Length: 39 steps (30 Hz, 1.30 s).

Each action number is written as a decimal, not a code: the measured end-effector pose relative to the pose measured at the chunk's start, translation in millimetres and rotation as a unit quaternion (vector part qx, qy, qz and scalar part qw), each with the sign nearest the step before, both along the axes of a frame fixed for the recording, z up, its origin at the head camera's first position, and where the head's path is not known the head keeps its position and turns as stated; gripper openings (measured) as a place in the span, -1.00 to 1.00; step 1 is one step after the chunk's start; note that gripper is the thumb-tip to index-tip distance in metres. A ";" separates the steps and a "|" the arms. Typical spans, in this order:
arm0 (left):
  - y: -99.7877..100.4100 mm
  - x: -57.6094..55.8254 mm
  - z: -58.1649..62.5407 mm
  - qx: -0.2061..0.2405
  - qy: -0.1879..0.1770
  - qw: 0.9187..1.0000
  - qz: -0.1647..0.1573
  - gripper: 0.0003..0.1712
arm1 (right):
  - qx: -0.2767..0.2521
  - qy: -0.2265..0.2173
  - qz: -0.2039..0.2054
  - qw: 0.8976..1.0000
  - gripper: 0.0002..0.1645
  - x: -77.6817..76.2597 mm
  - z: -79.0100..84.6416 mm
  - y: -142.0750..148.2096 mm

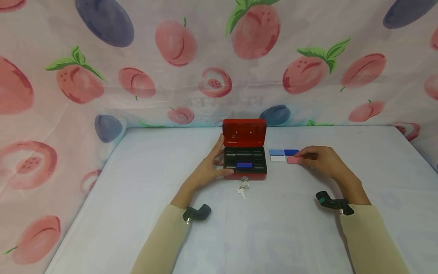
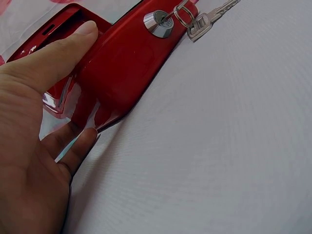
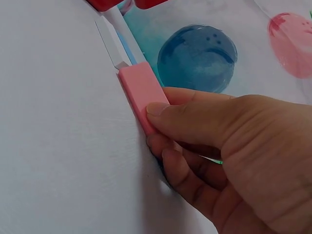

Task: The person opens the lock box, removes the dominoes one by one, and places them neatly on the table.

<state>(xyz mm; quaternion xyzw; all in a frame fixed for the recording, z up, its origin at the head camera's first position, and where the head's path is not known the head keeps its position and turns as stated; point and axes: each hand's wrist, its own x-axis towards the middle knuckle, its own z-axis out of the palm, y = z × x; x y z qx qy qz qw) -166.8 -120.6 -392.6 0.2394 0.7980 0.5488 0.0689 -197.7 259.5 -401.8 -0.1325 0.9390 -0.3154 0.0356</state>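
A red cash box [image 1: 246,177] stands with its lid [image 1: 244,132] raised and a black compartment tray [image 1: 261,154] inside. In the tray's front middle compartment lies a blue-purple block [image 1: 244,165]. My left hand [image 1: 207,167] grips the box's left side, thumb over the front rim and fingers along the outer wall. To the right of the box, my right hand [image 1: 319,160] pinches a pink rectangular block [image 3: 141,85] between thumb and fingers. The pink block's far end is close to a white block [image 3: 112,44].
A light blue block [image 1: 276,152] and a dark blue block [image 1: 291,152] lie behind the white and pink ones. Keys [image 1: 242,192] hang from the lock [image 2: 158,23] on the box's front. A fruit-print cloth [image 1: 212,49] rises behind the white tabletop [image 1: 273,228].
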 end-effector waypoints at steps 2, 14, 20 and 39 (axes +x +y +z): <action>0.0 -0.4 -0.3 0.001 0.000 1.000 0.000 0.18 | 0.004 0.008 0.001 1.000 -0.74 -0.2 -1.0 -0.6; 0.2 -1.4 0.1 0.004 0.007 1.000 -0.005 0.18 | 0.008 0.021 0.000 1.000 -0.75 -0.4 -2.3 -0.7; 1.1 -1.3 -0.2 -0.002 -0.001 1.000 0.004 0.18 | 0.011 0.026 -0.005 1.000 -0.75 -0.6 -3.0 0.0; -0.8 -2.0 -5.1 0.000 0.007 1.000 -0.002 0.18 | 0.009 0.023 -0.007 1.000 -0.77 -0.6 -3.7 2.6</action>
